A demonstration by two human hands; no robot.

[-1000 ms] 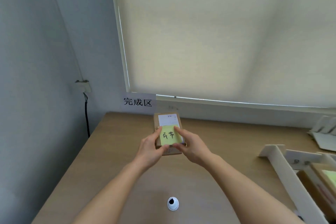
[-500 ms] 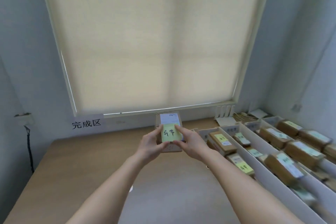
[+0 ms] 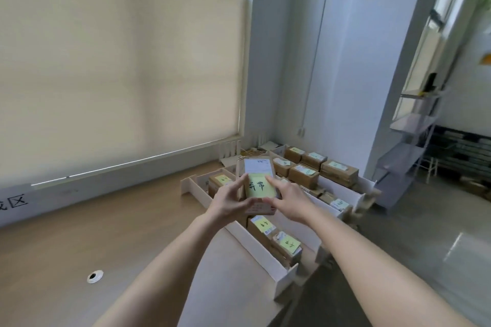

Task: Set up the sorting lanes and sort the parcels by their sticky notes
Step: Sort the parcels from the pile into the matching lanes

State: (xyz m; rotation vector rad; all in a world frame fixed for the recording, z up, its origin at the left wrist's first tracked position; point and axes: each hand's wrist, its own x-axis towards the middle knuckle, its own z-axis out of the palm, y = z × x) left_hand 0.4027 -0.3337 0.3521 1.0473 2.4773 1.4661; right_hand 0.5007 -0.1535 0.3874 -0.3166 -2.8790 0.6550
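Holding parcel (image 3: 259,188) flat, long axis pointing away, both hands

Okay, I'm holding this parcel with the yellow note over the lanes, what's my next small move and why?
Probably read the sticky note and check it against the lane labels. Both the left hand and right hand hold the parcel above the white lanes, where parcels already lie, but the labels are too small to read here.
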